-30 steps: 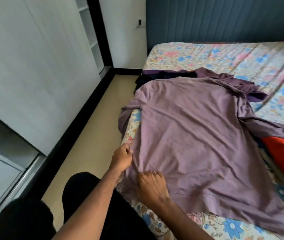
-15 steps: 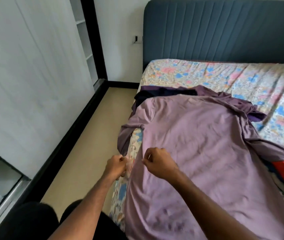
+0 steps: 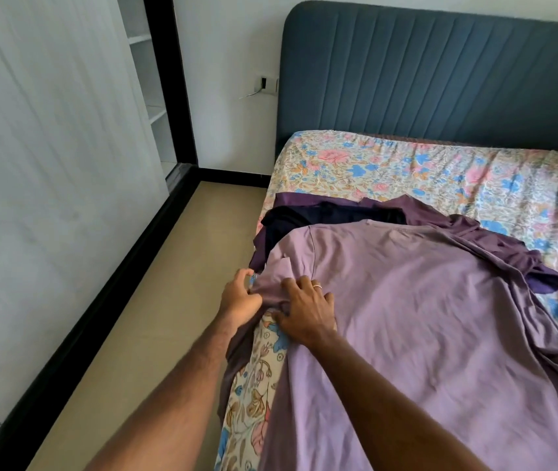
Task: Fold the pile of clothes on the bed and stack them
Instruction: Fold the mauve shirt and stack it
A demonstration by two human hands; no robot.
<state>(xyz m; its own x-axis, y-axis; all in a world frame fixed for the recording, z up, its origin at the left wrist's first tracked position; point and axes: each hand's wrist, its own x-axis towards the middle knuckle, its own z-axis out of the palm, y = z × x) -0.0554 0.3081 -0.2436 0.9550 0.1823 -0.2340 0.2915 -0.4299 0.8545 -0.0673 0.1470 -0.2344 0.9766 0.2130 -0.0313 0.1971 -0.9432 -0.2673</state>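
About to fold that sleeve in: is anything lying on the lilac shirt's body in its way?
Nothing visible does. Both the left hand and right hand are already at the sleeve, and the lilac shirt lies bare on top.

Both hands have travelled up the bed edge from the lilac cotton T-shirt's (image 3: 423, 317) hem to its sleeve at centre frame: left hand (image 3: 238, 297) now pinches the sleeve, right hand (image 3: 308, 309) opened, pressing flat beside it.
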